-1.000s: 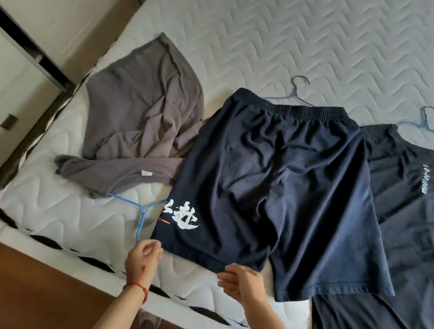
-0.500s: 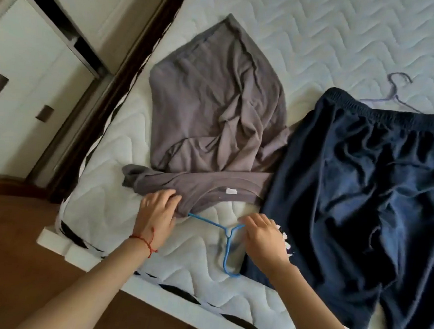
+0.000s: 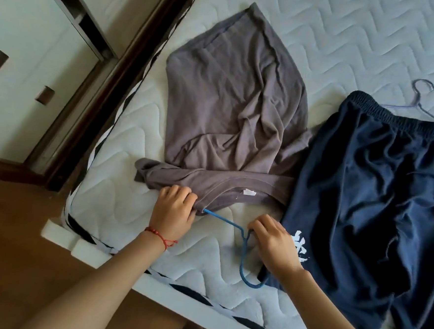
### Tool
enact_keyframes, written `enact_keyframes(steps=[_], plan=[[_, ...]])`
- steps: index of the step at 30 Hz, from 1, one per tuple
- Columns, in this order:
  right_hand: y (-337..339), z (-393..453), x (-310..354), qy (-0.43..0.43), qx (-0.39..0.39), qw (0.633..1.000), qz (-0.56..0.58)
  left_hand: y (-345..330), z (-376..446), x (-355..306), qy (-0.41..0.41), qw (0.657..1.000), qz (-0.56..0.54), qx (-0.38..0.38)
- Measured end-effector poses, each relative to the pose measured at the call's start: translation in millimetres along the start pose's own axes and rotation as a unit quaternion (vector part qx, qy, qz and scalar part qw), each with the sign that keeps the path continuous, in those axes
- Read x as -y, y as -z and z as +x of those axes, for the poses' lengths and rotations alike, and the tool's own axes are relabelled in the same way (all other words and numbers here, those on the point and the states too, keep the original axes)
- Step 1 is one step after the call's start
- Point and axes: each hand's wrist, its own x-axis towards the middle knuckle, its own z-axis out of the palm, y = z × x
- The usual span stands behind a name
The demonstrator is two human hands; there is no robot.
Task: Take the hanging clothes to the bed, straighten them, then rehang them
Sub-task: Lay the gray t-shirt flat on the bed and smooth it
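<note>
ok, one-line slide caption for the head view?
Left hand grips the grey shirt collar while right hand holds the blue hanger, beside navy shorts on the bed.

To your left stands a white cabinet [image 3: 24, 79] with two square recessed pulls — a dark wooden strip [image 3: 119, 75] runs beside it — and brown wooden floor [image 3: 13, 227] lies below you.

A grey-brown shirt [image 3: 230, 108] and navy shorts [image 3: 377, 201] with white print lie on a white wave-quilted bed [image 3: 348, 32]. The hanger [image 3: 243, 243] is blue; the floor [image 3: 13, 240] is brown.
</note>
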Motion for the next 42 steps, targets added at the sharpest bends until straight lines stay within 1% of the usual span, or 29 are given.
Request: enact_keyframes(steps=[5,10,12,15,19,21,23,25,27,30,33,35,37,42], plan=[[22.5,-2.0,14.3,-0.015,-0.006,0.998,0.057,15.2,-2.9,7.5,-0.027,0.996,-0.015,-0.084],[48.9,7.7,35.4,-0.026,-0.004,0.986,0.162,54.7,-12.6,22.6,-0.051,0.989,0.022,-0.139],[62.4,14.3,45.8,-0.028,0.002,0.976,0.215,73.7,-21.1,29.8,-0.039,0.987,0.037,-0.152],[81.6,19.4,63.6,-0.039,-0.004,0.963,0.265,109.4,-34.7,33.5,-0.018,0.984,0.034,-0.175],[118.8,18.7,81.6,-0.123,-0.045,0.930,0.343,159.4,-51.2,33.0,0.006,0.973,0.026,-0.230],[140.3,17.2,86.1,-0.138,-0.063,0.927,0.342,185.7,-56.7,33.1,0.025,0.963,0.025,-0.268],[163.3,15.2,94.9,-0.119,-0.088,0.940,0.308,215.0,-59.0,30.6,0.040,0.953,0.018,-0.299],[183.3,15.0,104.5,-0.062,-0.125,0.956,0.258,245.1,-60.6,28.5,0.050,0.944,0.006,-0.327],[202.3,17.3,110.7,-0.019,-0.143,0.961,0.234,273.5,-64.7,29.4,0.074,0.938,-0.007,-0.339],[233.0,22.2,125.4,0.005,-0.144,0.956,0.258,314.9,-74.6,33.3,0.106,0.927,-0.015,-0.359],[264.5,26.8,149.4,0.017,-0.162,0.948,0.273,361.1,-82.3,32.7,0.119,0.911,-0.008,-0.395],[287.0,31.3,166.8,0.024,-0.187,0.940,0.283,391.0,-87.1,33.9,0.124,0.900,-0.001,-0.418],[311.0,31.9,185.6,0.048,-0.205,0.937,0.280,420.2,-93.0,35.2,0.129,0.892,-0.001,-0.433],[370.8,23.6,232.4,0.106,-0.290,0.912,0.269,483.0,-103.6,39.7,0.136,0.867,-0.004,-0.480]])
